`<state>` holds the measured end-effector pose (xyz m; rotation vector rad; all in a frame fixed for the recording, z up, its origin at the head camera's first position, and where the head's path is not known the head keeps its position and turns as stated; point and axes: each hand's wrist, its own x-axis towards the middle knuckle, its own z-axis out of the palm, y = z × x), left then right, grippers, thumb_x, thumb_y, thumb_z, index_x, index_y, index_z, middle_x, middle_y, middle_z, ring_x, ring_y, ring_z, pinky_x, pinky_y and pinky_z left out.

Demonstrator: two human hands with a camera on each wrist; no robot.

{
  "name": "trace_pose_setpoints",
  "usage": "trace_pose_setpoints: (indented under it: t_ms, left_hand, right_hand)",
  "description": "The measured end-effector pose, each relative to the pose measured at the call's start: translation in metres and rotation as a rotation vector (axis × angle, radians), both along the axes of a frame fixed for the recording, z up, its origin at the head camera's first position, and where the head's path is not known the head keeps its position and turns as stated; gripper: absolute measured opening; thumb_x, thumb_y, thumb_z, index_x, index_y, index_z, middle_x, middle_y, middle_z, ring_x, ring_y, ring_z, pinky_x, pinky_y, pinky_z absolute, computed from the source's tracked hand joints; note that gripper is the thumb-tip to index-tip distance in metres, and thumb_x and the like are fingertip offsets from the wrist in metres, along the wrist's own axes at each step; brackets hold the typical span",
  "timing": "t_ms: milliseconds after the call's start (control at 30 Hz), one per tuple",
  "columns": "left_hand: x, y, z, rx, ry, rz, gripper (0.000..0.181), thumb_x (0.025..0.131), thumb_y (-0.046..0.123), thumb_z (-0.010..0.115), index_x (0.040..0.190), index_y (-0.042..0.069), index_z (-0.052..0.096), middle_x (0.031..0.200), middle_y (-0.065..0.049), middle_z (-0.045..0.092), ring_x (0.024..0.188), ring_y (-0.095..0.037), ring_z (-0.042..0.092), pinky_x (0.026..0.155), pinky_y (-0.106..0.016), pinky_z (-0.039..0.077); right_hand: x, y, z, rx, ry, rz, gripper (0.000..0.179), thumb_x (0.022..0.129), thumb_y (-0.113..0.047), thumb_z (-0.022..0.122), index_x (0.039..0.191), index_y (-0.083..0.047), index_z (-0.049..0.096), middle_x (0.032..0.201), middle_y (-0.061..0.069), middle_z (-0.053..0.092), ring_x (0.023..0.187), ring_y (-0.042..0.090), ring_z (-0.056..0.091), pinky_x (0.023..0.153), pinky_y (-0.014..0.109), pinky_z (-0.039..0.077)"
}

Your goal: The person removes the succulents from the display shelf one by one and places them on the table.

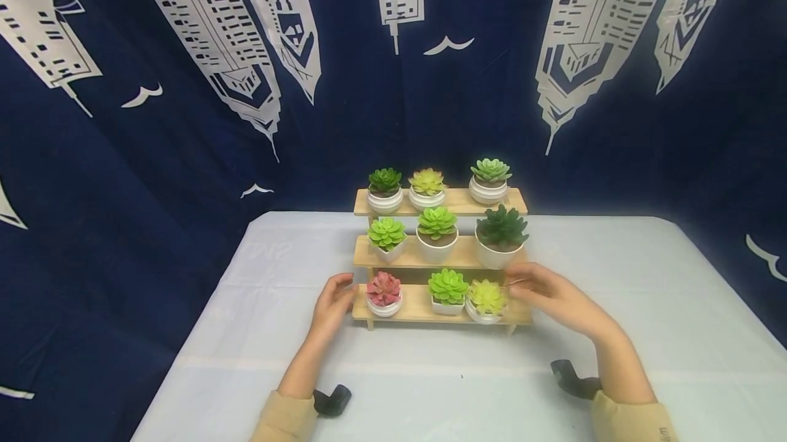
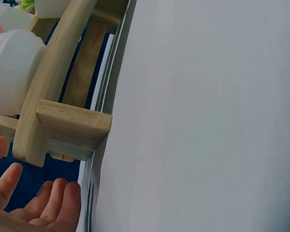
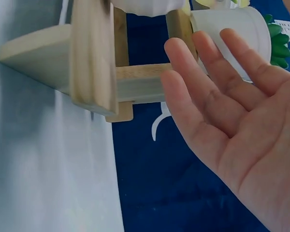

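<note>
A three-tier wooden stand [image 1: 412, 304] holds several potted artificial succulents. At the left end of its bottom tier is my left hand [image 1: 333, 305], fingers relaxed and holding nothing, close to a red succulent [image 1: 384, 289] in a round white pot. My right hand [image 1: 556, 298] is by the stand's right end, below a dark green succulent [image 1: 502, 227] on the middle tier and beside a yellow-green succulent [image 1: 487, 298] on the bottom one. In the right wrist view its fingers [image 3: 222, 101] extend loosely with nothing gripped. Whether the fingertips touch the wood, I cannot tell.
The stand is on a white-covered table [image 1: 258, 353]. Behind it hangs a dark blue cloth [image 1: 344, 134] printed with white buildings. A bright green succulent [image 1: 447, 287] shares the bottom tier; more pots occupy the two tiers above. Black mounts are strapped at both wrists.
</note>
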<state>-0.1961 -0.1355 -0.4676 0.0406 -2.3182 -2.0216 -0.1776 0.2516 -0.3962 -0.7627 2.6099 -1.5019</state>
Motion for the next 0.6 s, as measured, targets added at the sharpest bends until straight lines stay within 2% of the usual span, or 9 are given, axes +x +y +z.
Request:
trace_pose_setpoints:
  t_ms: [133, 233, 300, 333, 433, 533, 600]
  left_hand:
    - [-0.001, 0.001, -0.004, 0.027, -0.036, -0.007, 0.036, 0.092, 0.013, 0.056, 0.124, -0.001, 0.05, 0.128, -0.021, 0.05, 0.114, -0.031, 0.051, 0.082, -0.03, 0.046]
    - [-0.001, 0.0, -0.005, 0.062, -0.058, -0.034, 0.035, 0.093, 0.013, 0.056, 0.124, -0.002, 0.05, 0.126, -0.02, 0.053, 0.11, -0.026, 0.053, 0.082, -0.029, 0.046]
    - [0.003, 0.0, 0.001, 0.101, -0.075, -0.062, 0.036, 0.093, 0.01, 0.055, 0.125, -0.005, 0.048, 0.124, -0.023, 0.054, 0.104, -0.021, 0.057, 0.081, -0.028, 0.048]
    - [0.003, -0.001, 0.001, 0.123, -0.082, -0.071, 0.036, 0.093, 0.009, 0.055, 0.125, -0.005, 0.048, 0.122, -0.022, 0.056, 0.1, -0.018, 0.059, 0.079, -0.027, 0.049]
    - [0.002, -0.002, -0.004, 0.165, -0.101, -0.083, 0.036, 0.091, 0.008, 0.057, 0.124, -0.005, 0.048, 0.117, -0.019, 0.06, 0.091, -0.013, 0.06, 0.076, -0.026, 0.049]
    - [-0.001, -0.004, -0.017, 0.152, -0.103, -0.073, 0.036, 0.09, 0.011, 0.06, 0.122, -0.001, 0.052, 0.114, -0.013, 0.062, 0.089, -0.011, 0.059, 0.077, -0.026, 0.047]
    - [-0.002, -0.004, -0.02, 0.134, -0.101, -0.074, 0.036, 0.089, 0.013, 0.061, 0.122, 0.0, 0.053, 0.116, -0.013, 0.062, 0.091, -0.012, 0.058, 0.078, -0.028, 0.045]
  right_hand:
    - [0.0, -0.001, -0.009, -0.07, -0.033, 0.056, 0.044, 0.089, -0.005, 0.062, 0.128, 0.008, 0.046, 0.122, 0.025, 0.054, 0.106, 0.028, 0.058, 0.086, 0.027, 0.048]
    - [0.001, -0.001, -0.014, -0.084, -0.058, 0.054, 0.051, 0.087, -0.006, 0.065, 0.131, 0.007, 0.043, 0.126, 0.025, 0.052, 0.108, 0.034, 0.056, 0.087, 0.033, 0.049]
    - [0.001, -0.001, -0.017, -0.088, -0.064, 0.05, 0.054, 0.085, -0.007, 0.068, 0.132, 0.005, 0.043, 0.128, 0.024, 0.051, 0.109, 0.036, 0.055, 0.088, 0.037, 0.049]
    - [0.0, -0.001, -0.018, -0.088, -0.064, 0.051, 0.055, 0.085, -0.007, 0.068, 0.133, 0.003, 0.043, 0.128, 0.023, 0.051, 0.11, 0.036, 0.055, 0.088, 0.038, 0.048]
    - [-0.002, -0.003, -0.024, -0.098, -0.061, 0.053, 0.056, 0.083, -0.007, 0.071, 0.132, 0.0, 0.046, 0.13, 0.02, 0.051, 0.112, 0.03, 0.055, 0.09, 0.037, 0.047]
    - [-0.004, -0.006, -0.028, -0.105, -0.083, 0.041, 0.057, 0.081, -0.008, 0.073, 0.131, -0.003, 0.048, 0.131, 0.016, 0.05, 0.112, 0.02, 0.055, 0.092, 0.031, 0.046]
    - [-0.005, -0.007, -0.03, -0.111, -0.112, 0.034, 0.059, 0.079, -0.01, 0.075, 0.132, -0.004, 0.048, 0.133, 0.015, 0.049, 0.113, 0.015, 0.054, 0.089, 0.029, 0.047]
